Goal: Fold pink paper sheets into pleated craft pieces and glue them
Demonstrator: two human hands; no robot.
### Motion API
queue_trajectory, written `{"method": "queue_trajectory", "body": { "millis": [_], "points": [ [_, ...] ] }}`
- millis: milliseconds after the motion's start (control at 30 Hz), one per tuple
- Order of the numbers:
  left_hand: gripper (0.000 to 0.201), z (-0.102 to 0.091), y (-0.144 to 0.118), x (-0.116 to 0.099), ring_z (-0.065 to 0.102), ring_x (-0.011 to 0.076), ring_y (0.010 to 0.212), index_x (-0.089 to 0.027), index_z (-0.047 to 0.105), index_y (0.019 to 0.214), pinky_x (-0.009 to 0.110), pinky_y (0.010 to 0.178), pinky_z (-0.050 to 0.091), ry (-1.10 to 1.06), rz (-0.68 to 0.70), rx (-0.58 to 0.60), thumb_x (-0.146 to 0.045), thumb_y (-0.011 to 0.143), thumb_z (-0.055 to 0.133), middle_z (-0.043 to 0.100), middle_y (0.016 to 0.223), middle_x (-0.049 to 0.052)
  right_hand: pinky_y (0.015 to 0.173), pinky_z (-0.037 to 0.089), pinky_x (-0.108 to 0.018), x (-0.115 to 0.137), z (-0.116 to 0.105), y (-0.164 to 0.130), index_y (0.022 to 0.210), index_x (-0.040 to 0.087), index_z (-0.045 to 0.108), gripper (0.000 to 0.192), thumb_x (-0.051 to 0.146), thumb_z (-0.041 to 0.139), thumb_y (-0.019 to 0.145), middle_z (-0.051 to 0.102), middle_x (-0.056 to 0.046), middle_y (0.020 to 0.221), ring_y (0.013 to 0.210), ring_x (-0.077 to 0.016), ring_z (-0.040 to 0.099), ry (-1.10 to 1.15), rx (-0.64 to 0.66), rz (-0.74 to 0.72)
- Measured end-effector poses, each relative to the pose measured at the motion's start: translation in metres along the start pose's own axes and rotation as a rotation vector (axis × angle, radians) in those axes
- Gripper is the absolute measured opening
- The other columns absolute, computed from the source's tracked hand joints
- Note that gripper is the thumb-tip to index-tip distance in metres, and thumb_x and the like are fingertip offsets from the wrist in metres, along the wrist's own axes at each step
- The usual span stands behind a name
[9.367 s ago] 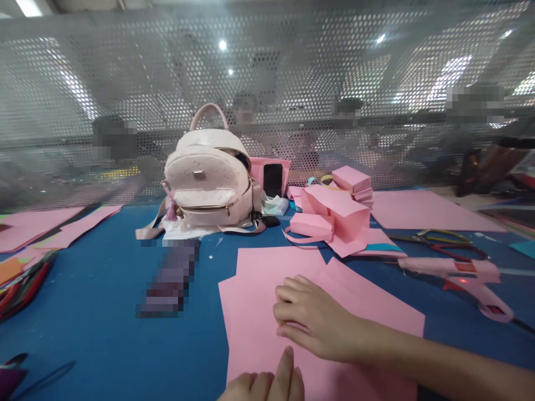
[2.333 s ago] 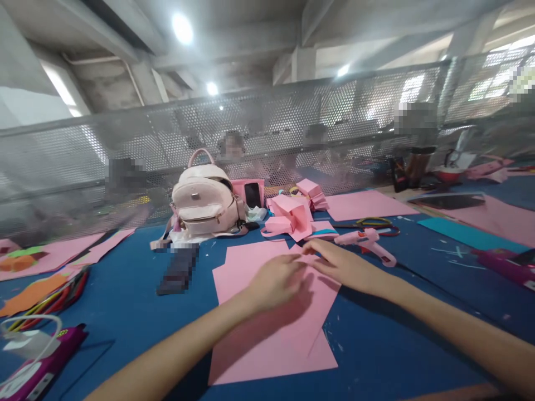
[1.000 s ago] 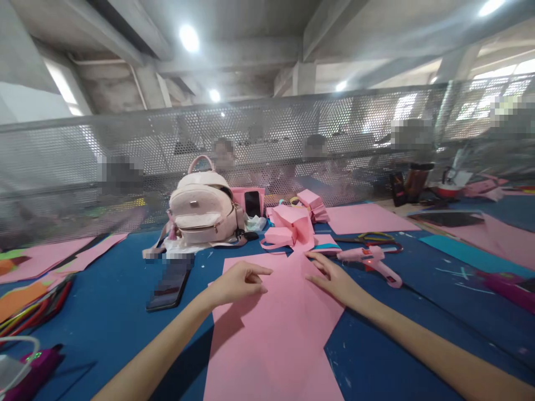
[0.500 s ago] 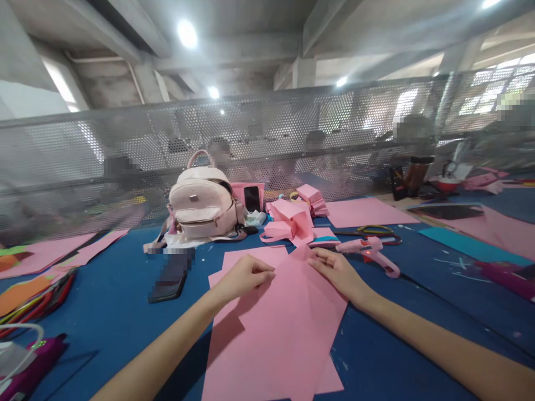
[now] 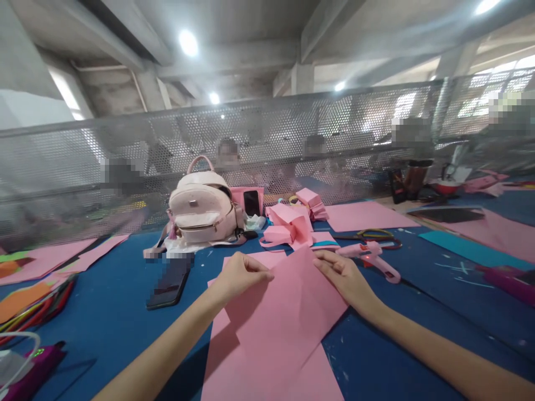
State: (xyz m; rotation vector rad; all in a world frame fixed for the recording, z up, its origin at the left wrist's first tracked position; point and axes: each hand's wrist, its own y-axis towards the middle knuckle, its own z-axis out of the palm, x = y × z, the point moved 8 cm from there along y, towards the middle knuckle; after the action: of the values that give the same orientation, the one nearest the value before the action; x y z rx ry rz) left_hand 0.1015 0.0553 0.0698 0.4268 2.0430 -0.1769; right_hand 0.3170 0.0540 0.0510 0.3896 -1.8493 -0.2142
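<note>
A large pink paper sheet [image 5: 288, 312] lies tilted on top of other pink sheets [image 5: 259, 259] on the blue table [image 5: 104, 317]. My left hand [image 5: 240, 274] pinches the top sheet's far left corner between thumb and fingers. My right hand [image 5: 345, 275] grips the same sheet's far right edge, fingers curled over it. The far edge of the sheet is lifted a little off the sheets below.
A pink backpack [image 5: 203, 209] stands behind, with a phone [image 5: 169, 281] in front of it. Folded pink paper boxes [image 5: 288, 228], a pink glue gun [image 5: 370, 257] and scissors [image 5: 374, 235] lie to the right. A perforated metal screen [image 5: 267, 139] borders the table; people sit beyond it.
Both hands moved to the top sheet's far corners and closed on it. The sheet has turned and its far edge has lifted since a second ago.
</note>
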Motion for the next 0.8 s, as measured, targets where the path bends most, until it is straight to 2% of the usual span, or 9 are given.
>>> {"method": "queue_trajectory", "body": {
  "millis": [67, 200, 333, 400, 567, 700, 800],
  "points": [
    [0.02, -0.01, -0.007, -0.016, 0.055, 0.0143, 0.06, -0.016, 0.077, 0.067, 0.023, 0.056, 0.038, 0.047, 0.054, -0.05, -0.03, 0.075, 0.066, 0.068, 0.066, 0.001, 0.074, 0.052, -0.031, 0.005, 0.0, -0.002, 0.097, 0.02, 0.067, 0.035, 0.051, 0.058, 0.085, 0.071, -0.005, 0.094, 0.088, -0.0245, 0.065, -0.002, -0.004, -0.005],
    [0.021, -0.023, -0.025, -0.045, 0.065, 0.0206, 0.079, -0.019, 0.08, 0.076, 0.024, 0.067, 0.045, 0.155, 0.147, -0.136, -0.021, 0.079, 0.059, 0.076, 0.08, 0.002, 0.061, 0.044, -0.026, 0.018, 0.005, -0.007, 0.083, 0.019, 0.063, 0.03, 0.048, 0.058, 0.086, 0.063, -0.001, 0.079, 0.072, -0.0185, 0.057, -0.015, 0.014, -0.031],
    [0.026, -0.019, -0.039, -0.066, 0.069, 0.0199, 0.082, -0.022, 0.079, 0.085, 0.027, 0.073, 0.049, 0.368, 0.279, -0.178, -0.015, 0.084, 0.054, 0.078, 0.091, 0.003, 0.05, 0.029, -0.023, 0.036, 0.007, -0.008, 0.063, 0.02, 0.046, 0.037, 0.046, 0.055, 0.087, 0.039, 0.005, 0.06, 0.055, -0.0112, 0.036, -0.071, 0.013, -0.094],
    [0.027, -0.016, -0.041, -0.066, 0.07, 0.0205, 0.084, -0.023, 0.079, 0.088, 0.029, 0.076, 0.051, 0.399, 0.293, -0.168, -0.014, 0.085, 0.054, 0.078, 0.095, 0.003, 0.05, 0.027, -0.024, 0.044, 0.006, -0.008, 0.059, 0.02, 0.041, 0.04, 0.044, 0.054, 0.088, 0.034, 0.005, 0.059, 0.054, -0.0109, 0.033, -0.109, 0.002, -0.128],
    [0.022, -0.023, -0.039, -0.053, 0.072, 0.022, 0.089, -0.025, 0.08, 0.087, 0.027, 0.077, 0.051, 0.339, 0.209, -0.165, -0.017, 0.083, 0.059, 0.078, 0.094, 0.0, 0.059, 0.037, -0.025, 0.048, 0.004, -0.008, 0.072, 0.018, 0.061, 0.03, 0.042, 0.054, 0.089, 0.054, 0.0, 0.071, 0.065, -0.0149, 0.048, -0.15, 0.025, -0.137],
    [0.017, -0.034, -0.04, -0.043, 0.072, 0.0211, 0.084, -0.024, 0.08, 0.079, 0.024, 0.073, 0.051, 0.238, 0.133, -0.125, -0.019, 0.08, 0.064, 0.078, 0.086, -0.001, 0.061, 0.041, -0.027, 0.04, -0.005, -0.009, 0.071, 0.019, 0.064, 0.032, 0.045, 0.056, 0.087, 0.06, -0.001, 0.072, 0.068, -0.0177, 0.053, -0.149, -0.041, -0.118],
    [0.016, -0.044, -0.044, -0.034, 0.071, 0.0205, 0.081, -0.022, 0.08, 0.075, 0.023, 0.071, 0.05, 0.183, 0.09, -0.143, -0.02, 0.079, 0.064, 0.078, 0.083, 0.0, 0.059, 0.043, -0.026, 0.035, -0.011, -0.008, 0.071, 0.019, 0.065, 0.033, 0.048, 0.059, 0.085, 0.063, -0.002, 0.072, 0.07, -0.0192, 0.056, -0.139, -0.084, -0.11]
  ]
}}
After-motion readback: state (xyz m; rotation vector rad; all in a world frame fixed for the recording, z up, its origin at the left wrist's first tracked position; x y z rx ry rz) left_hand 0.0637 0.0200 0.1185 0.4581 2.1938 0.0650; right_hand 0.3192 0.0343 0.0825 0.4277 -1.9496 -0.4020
